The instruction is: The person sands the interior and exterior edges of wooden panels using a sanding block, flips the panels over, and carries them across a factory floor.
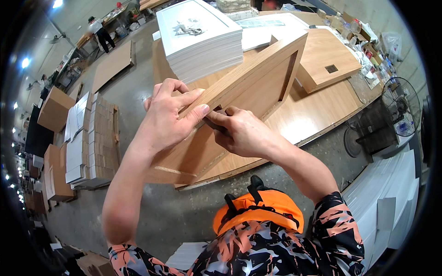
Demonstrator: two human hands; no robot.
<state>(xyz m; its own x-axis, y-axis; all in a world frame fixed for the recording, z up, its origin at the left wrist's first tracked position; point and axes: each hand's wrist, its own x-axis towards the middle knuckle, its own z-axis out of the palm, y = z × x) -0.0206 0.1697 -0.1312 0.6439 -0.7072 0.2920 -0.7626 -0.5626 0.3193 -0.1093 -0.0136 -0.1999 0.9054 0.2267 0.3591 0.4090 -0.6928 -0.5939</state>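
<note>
A light-brown wooden panel (264, 94) with a raised border stands tilted on its edge on the wooden worktable (340, 103). My left hand (168, 112) grips its upper rim near the closest corner, thumb on the face towards me and fingers over the far side. My right hand (246, 131) is closed just below that thumb, against the inner side of the rim. A dark narrow thing (217, 125) shows between its fingers, mostly hidden, so I cannot tell its kind.
Behind the panel stands a tall stack of white panels (205, 62) with a crumpled wrapper (189, 27) on top. At right lie a wooden board (329, 50) with a dark square opening and a black fan (400, 108). Stacked cartons (94, 142) stand left; a person (99, 32) is far off.
</note>
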